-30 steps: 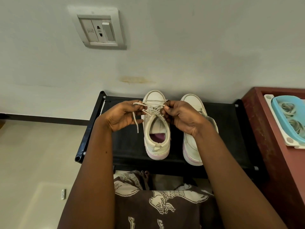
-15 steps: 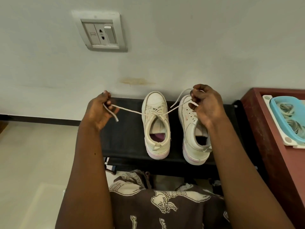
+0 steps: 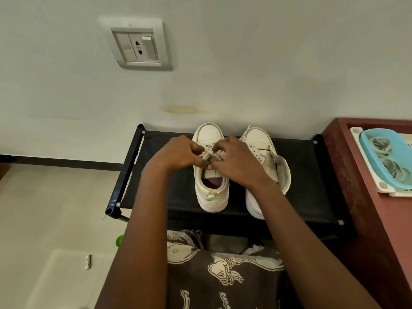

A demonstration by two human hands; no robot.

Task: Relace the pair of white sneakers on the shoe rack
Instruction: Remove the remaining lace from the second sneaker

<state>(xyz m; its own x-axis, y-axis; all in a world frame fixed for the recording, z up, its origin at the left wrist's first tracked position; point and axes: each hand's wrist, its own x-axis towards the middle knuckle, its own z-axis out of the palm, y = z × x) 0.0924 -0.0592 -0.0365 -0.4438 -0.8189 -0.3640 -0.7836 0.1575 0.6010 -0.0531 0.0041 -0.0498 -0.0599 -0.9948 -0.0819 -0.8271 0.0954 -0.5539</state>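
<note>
The left sneaker (image 3: 211,192) and right sneaker (image 3: 258,139), both white, stand side by side on the black shoe rack (image 3: 312,186), toes at its wall edge and heels toward its front edge. The left hand (image 3: 178,156) and right hand (image 3: 238,166) meet over the left sneaker's tongue, fingers curled, each pinching part of its lace (image 3: 208,156). A purple insole (image 3: 214,181) shows inside that shoe's opening. On the red-brown cabinet (image 3: 347,175) beside the rack's right end, a blue tub (image 3: 370,139) sits on a white tray (image 3: 356,134). The tub holds pale coiled things (image 3: 388,168), too blurred to name.
</note>
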